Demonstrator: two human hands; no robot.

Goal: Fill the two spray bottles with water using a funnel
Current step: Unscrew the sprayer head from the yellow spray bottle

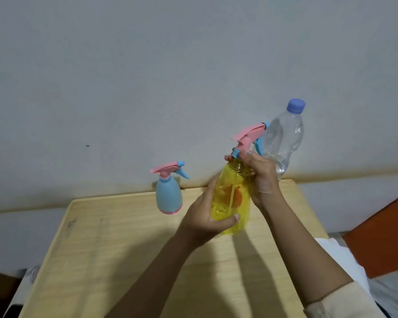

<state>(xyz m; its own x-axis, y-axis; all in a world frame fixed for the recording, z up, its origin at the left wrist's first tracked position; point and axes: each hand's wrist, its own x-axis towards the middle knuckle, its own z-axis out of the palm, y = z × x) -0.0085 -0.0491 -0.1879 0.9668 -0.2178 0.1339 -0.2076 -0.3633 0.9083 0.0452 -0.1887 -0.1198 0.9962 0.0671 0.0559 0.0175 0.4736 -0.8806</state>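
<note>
Unscrewing seems the step: left grip (208, 218) wraps the yellow spray bottle (228, 182), right grip (263, 175) curls round its spray head (248, 136), to twist off next.

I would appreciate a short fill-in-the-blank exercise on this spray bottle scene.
The left hand and the right hand hold the translucent spray bottle, coloured ___.
The opaque blue spray bottle stands on the light wooden table, ___ of the translucent one.
The clear plastic water bottle stands ___ the right hand.
Answers: yellow; left; behind.
</note>
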